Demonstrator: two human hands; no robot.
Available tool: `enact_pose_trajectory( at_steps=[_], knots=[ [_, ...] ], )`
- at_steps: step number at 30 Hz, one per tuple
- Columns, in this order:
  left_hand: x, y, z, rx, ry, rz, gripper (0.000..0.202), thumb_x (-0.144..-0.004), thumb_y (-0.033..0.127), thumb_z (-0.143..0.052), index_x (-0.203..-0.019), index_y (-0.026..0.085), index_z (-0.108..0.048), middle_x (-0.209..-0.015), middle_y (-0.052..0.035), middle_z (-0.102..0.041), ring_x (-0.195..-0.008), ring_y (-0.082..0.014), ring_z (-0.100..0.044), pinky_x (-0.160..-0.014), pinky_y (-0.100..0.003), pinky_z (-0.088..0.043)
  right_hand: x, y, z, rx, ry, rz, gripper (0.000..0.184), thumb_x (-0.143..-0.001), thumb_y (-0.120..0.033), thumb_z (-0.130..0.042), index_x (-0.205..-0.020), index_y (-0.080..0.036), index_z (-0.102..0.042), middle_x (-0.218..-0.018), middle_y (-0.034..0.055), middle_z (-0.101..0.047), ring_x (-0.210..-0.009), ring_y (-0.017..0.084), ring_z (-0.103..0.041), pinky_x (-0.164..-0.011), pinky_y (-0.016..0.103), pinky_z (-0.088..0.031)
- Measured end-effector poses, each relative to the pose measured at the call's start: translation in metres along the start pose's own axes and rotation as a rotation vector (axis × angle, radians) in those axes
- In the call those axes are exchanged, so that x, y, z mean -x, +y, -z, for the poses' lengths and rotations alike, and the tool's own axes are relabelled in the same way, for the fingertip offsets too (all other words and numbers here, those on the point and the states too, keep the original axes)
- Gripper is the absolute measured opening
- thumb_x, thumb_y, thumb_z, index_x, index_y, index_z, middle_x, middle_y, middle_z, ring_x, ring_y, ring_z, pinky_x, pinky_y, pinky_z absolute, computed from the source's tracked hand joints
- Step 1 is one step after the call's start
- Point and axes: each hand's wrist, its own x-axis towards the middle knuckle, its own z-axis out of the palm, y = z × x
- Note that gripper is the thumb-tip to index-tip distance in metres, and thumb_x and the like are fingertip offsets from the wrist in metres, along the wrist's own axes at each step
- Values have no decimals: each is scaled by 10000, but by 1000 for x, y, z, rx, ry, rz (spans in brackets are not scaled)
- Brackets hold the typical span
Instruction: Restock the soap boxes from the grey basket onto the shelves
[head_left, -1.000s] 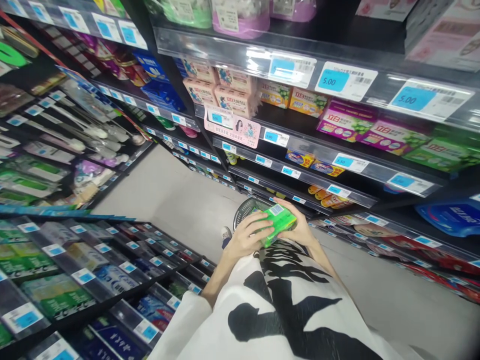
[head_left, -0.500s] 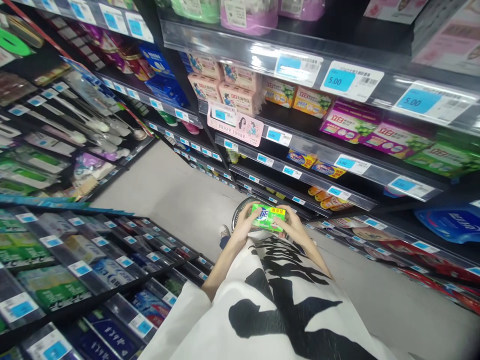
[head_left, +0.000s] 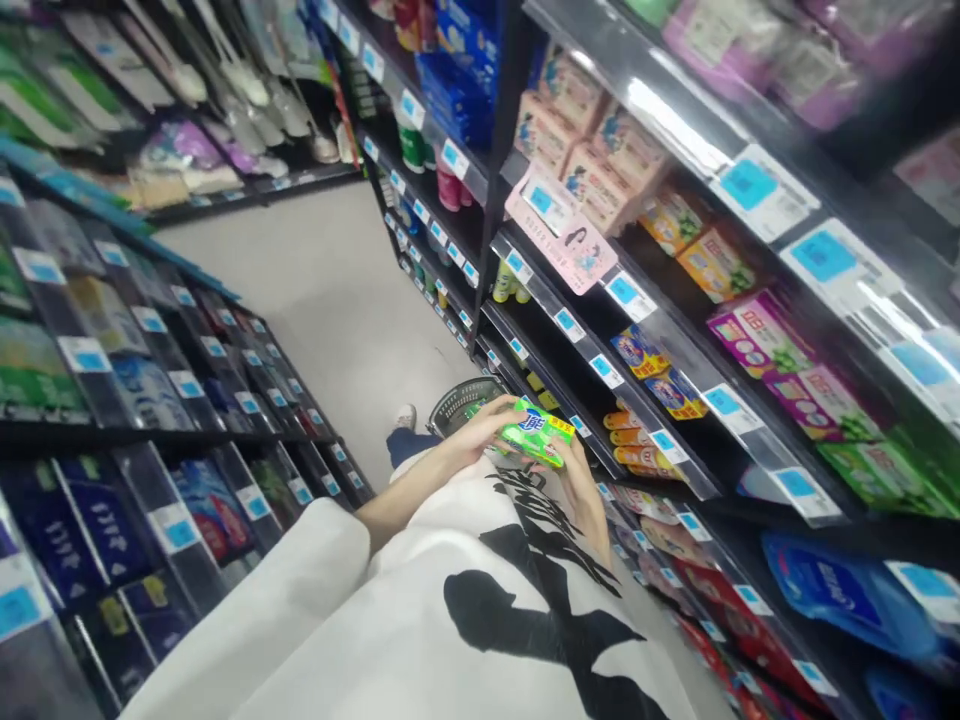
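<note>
A green soap pack [head_left: 534, 428] with a yellow corner label and blue-and-white lettering is held in front of my chest. My left hand [head_left: 487, 428] grips its left end, fingers along the far edge. On its right end my right hand [head_left: 568, 468] is closed, with the thumb lying over the front. Just beyond the pack, a dark shopping basket [head_left: 459, 402] shows its rim; green things inside it are partly hidden by my left hand.
Shelves with orange soap boxes [head_left: 716, 264], pink boxed packs [head_left: 600, 185] and blue bottles [head_left: 832, 590] line my right. Toothpaste-like boxes fill the shelving [head_left: 82, 435] on my left. A grey floor aisle [head_left: 300, 270] runs between them, ending at hanging brushes [head_left: 225, 60].
My view has turned, so the shelves appear tilted and shifted right. The soap pack stays between both hands, now tipped more to the right. The basket shows more to its left.
</note>
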Motion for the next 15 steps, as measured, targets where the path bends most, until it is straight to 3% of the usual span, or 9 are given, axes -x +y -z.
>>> enact_pose_trajectory(
  at_steps=[5, 10, 15],
  knots=[
    [2, 2, 11, -62, -1, -69, 607, -630, 459, -926, -1130, 216, -683, -1168, -78, -698, -853, -192, -694, -618, -251, -565, -14, 1, 1, 53, -62, -66, 736, -691, -385, -907, -1341, -251, -588, -1061, 46, -774, -820, 273, -778, -669, 390, -660],
    [-1, -4, 29, 63, -55, -59, 685, -667, 477, -912, -1264, 241, -674, -1257, -94, -696, -983, -229, -704, -726, -298, -582, -31, -4, 2, 92, -93, -135, 487, -749, -469, -836, -1144, -233, -674, -1026, 54, -777, -778, 251, -774, -645, 363, -640],
    [-4, -8, 46, 91, -62, -85, 712, -738, 498, -880, -1358, 232, -651, -1195, -102, -722, -892, -185, -707, -683, -262, -553, -44, -10, -8, 113, -64, -226, 395, -742, -464, -800, -1026, -213, -689, -920, 58, -765, -807, 252, -756, -461, 266, -531]
  ],
)
